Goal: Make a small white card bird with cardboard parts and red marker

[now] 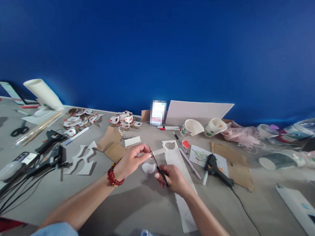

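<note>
At lower centre, the right hand [173, 176] grips black scissors [158, 168], likely light, stiff, best held by the handles [166, 182]; the left hand [133, 159] pinches a tiny indistinct piece [151, 155].

A deep blue wall [124, 53] rises behind a gray table [134, 205]

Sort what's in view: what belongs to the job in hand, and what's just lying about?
Apparently in the job:
scissors, in the right hand
white cut-out, near the left hand
long white sheet

Probably just lying about:
plastic bottle
pink cloth
patterned paper cup
</note>
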A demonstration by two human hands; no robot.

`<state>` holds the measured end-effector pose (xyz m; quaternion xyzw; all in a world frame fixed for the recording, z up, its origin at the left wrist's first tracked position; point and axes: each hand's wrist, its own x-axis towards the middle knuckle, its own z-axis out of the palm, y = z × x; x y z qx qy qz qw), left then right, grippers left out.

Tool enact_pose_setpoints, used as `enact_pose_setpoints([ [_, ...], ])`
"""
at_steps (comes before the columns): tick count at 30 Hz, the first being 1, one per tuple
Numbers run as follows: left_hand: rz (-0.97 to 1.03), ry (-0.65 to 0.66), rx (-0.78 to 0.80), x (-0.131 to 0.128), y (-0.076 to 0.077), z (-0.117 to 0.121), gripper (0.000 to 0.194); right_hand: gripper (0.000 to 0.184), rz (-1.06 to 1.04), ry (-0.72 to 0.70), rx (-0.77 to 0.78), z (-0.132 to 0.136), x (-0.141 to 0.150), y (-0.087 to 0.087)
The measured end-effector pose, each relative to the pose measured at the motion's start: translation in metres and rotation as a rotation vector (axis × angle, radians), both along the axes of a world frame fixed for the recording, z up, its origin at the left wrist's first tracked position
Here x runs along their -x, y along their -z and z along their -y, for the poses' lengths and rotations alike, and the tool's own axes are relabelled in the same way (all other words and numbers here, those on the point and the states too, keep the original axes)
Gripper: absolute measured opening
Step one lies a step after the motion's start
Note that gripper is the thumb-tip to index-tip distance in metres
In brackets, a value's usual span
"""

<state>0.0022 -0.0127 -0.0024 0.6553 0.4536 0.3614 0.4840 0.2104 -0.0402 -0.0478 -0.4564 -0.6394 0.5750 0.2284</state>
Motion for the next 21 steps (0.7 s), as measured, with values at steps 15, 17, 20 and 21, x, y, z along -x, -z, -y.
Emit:
enact_pose_setpoints([
  [15, 0.063, -0.106, -0.023, 0.003, -0.001, -0.007, 0.019, 0.038, -0.026, -0.078, -0.022, -0.002, -0.001, 0.001],
  [17, 0.087, -0.170, -0.023, 0.007, -0.001, -0.011, 0.021, 0.039, -0.051, -0.095, 0.027, -0.002, -0.001, -0.003],
  [20, 0.093, -0.226, -0.030, 0.011, 0.000, -0.015, 0.022, 0.040, -0.149, -0.120, 0.060, 0.001, -0.002, -0.008],
  [21, 0.067, -0.216, -0.056, 0.011, 0.001, -0.015, 0.021, 0.038, -0.188, -0.091, 0.036, 0.003, -0.003, -0.008],
])
